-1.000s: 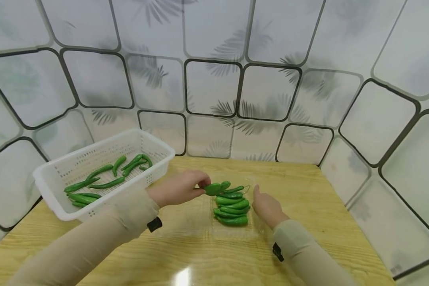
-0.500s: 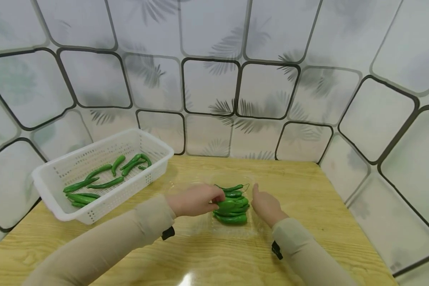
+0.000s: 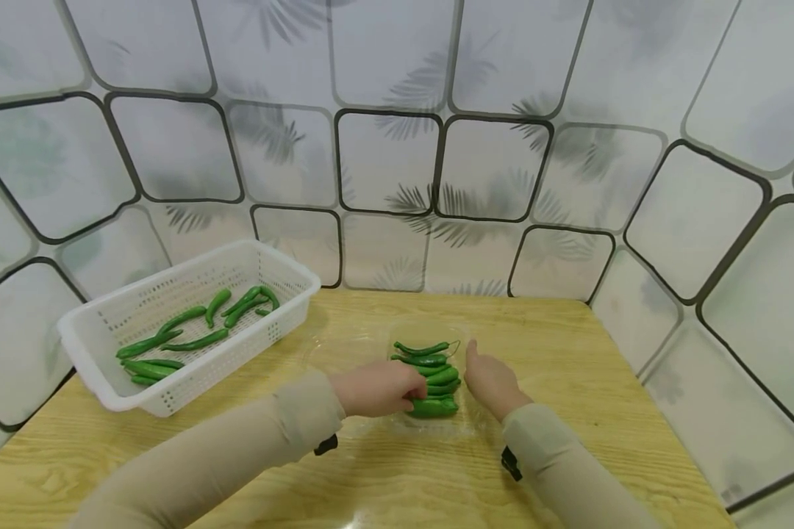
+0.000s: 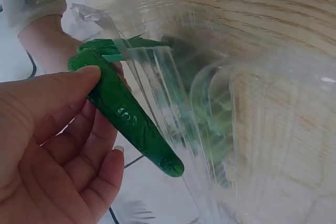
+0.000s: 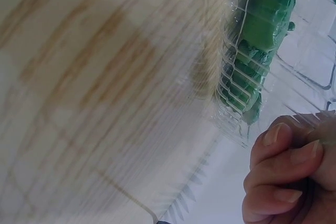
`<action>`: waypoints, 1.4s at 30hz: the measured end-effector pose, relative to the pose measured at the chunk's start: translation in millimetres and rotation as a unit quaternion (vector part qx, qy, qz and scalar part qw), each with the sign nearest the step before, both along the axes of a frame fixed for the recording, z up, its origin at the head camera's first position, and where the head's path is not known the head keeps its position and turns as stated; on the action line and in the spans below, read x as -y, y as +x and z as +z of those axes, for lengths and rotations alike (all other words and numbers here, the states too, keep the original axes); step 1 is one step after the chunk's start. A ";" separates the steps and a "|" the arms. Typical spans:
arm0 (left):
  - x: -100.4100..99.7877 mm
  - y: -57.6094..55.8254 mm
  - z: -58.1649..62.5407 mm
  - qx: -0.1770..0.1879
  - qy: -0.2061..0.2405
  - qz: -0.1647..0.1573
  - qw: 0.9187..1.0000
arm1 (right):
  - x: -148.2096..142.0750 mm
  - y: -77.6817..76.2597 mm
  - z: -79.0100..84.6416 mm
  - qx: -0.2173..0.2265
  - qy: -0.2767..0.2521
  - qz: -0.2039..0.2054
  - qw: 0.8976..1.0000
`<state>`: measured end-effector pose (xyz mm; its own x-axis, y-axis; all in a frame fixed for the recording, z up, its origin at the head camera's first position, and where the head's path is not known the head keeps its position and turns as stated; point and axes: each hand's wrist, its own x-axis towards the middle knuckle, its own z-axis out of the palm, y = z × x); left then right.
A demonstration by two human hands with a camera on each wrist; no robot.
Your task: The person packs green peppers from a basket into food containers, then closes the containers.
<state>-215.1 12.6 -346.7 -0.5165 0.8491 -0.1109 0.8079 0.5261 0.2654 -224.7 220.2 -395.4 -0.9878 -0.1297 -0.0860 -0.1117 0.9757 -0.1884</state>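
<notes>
My left hand (image 3: 380, 389) is over a clear plastic box and pinches a green chili pepper (image 4: 131, 119) between thumb and fingers. In the left wrist view the pepper slants down beside the box's transparent wall (image 4: 163, 85). Several green peppers (image 3: 422, 361) lie in a stacked row inside the box, partly covered by my left hand in the head view. At the box's right edge, my right hand (image 3: 492, 378) holds the rim, thumb raised. The right wrist view shows its curled fingers (image 5: 281, 169) against the ribbed clear plastic (image 5: 247, 77); the thumb is hidden there.
A white perforated basket (image 3: 93, 367) stands on the left of the wooden table (image 3: 536, 330), with several green peppers (image 3: 195, 340) spread inside. The box's clear lid (image 3: 344, 349) lies open to the left. Patterned walls (image 3: 397, 162) close off the back and sides.
My left hand has moved right and toward me over the box, carrying a pepper from its far end down to the near end of the row. My right hand has stayed at the box edge.
</notes>
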 end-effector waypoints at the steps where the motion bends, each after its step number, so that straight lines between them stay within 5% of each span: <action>1: -1.4 0.9 -0.6 -0.004 -0.007 0.000 1.000 | 0.0 0.3 -0.4 0.000 -0.001 -0.001 1.000; 17: -24.0 4.8 -13.6 -0.046 -0.034 -0.023 0.998 | -3.1 1.0 -2.2 0.005 -0.010 -0.005 1.000; 32: -35.2 3.2 -29.7 -0.021 -0.056 0.017 0.998 | -2.5 1.5 -3.9 -0.003 -0.004 0.005 1.000; 42: -34.5 1.0 -39.6 -0.069 -0.071 0.038 0.994 | -2.6 1.6 -2.9 -0.008 0.004 0.010 1.000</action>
<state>-214.1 47.1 -386.3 -0.5965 0.7885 -0.1496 0.7886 0.6105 0.0734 -223.1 222.8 -398.3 -0.9862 -0.1492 -0.0716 -0.1344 0.9747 -0.1787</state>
